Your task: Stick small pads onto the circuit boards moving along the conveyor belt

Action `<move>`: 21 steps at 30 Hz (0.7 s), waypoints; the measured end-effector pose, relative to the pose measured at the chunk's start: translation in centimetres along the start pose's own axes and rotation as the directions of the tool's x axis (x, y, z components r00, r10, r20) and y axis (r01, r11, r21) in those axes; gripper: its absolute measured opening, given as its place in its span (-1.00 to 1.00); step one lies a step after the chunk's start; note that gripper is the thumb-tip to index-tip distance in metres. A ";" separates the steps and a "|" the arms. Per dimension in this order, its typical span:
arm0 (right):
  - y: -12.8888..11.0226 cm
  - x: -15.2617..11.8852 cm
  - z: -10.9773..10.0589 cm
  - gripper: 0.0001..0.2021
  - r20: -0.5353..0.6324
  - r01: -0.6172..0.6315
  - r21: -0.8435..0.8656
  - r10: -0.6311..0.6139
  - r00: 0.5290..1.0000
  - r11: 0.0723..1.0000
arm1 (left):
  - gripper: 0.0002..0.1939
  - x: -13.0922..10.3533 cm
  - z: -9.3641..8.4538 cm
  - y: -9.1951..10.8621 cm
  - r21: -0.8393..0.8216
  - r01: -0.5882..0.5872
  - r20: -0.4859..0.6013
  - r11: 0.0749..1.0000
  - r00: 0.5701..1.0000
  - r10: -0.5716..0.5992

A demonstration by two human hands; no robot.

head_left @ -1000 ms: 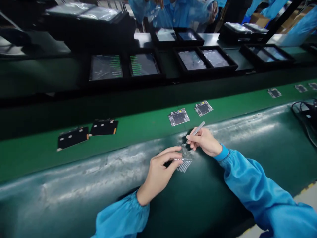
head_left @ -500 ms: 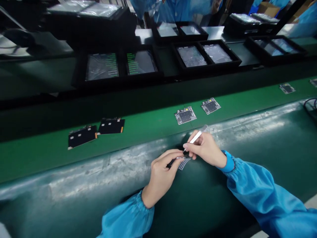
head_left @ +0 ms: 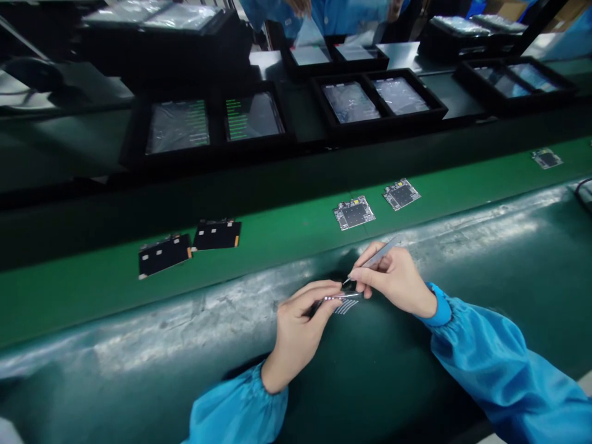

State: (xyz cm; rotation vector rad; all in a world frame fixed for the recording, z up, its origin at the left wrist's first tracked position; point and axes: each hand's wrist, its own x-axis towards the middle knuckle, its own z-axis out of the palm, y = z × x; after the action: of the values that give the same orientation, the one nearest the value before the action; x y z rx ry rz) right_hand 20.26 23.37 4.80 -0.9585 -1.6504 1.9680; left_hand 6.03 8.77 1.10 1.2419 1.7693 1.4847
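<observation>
Low over the dark green mat, my left hand (head_left: 305, 327) pinches a small sheet of round stickers (head_left: 346, 306) between thumb and fingers. The sheet is dark or clear with rows of pale dots, and it bends. A pair of metal tweezers (head_left: 380, 253) slants in my right hand (head_left: 398, 280), closed around it like a pen. Its fine tip points down at the sheet's upper edge beside my left fingertips. Whether a dot is on the tip is too small to tell.
On the green belt beyond lie two circuit boards (head_left: 354, 213), another board (head_left: 547, 158) farther right, and two black flat parts (head_left: 165, 255) at left. Behind the belt stand black trays (head_left: 379, 123) with film-wrapped panels. Across the line, a person in blue (head_left: 342, 15) handles clear film.
The tweezers have turned in my right hand, which has shifted slightly right. The sticker sheet has tilted flatter in my left hand. Boards and black parts appear farther right; the person opposite has lifted film.
</observation>
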 end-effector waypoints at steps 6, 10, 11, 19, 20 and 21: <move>0.1 0.2 0.1 -0.68 0.036 -0.066 0.006 0.066 0.997 0.998 | -0.88 0.1 0.4 0.5 0.026 -0.073 0.036 0.997 0.997 0.073; 0.0 0.0 0.1 -0.70 0.011 -0.055 -0.017 0.055 0.998 0.998 | -0.88 0.2 0.7 0.8 0.046 -0.067 0.013 0.997 0.998 0.067; -0.1 -0.1 0.1 -0.70 0.006 -0.051 -0.026 0.052 0.999 0.998 | -0.88 0.3 0.7 0.8 0.050 -0.063 0.007 0.997 0.998 0.063; -0.9 -0.8 -0.9 -0.79 -0.003 0.078 -0.068 -0.079 0.997 0.995 | -0.79 0.2 0.7 0.7 -0.104 -0.047 0.018 0.993 0.999 0.049; -0.9 -0.9 -0.9 -0.81 -0.007 0.090 -0.075 -0.091 0.996 0.993 | -0.78 0.1 0.7 0.6 -0.146 -0.030 0.030 0.989 0.999 0.035; -0.8 -1.0 -1.0 -0.82 -0.013 0.101 -0.079 -0.102 0.995 0.992 | -0.77 0.1 0.7 0.6 -0.187 -0.011 0.040 0.982 0.999 0.019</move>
State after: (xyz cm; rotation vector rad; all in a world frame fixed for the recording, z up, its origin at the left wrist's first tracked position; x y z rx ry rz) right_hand 21.56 23.56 5.79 -0.8979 -1.7426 1.8360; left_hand 6.73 9.16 1.48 1.1846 1.5571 1.5813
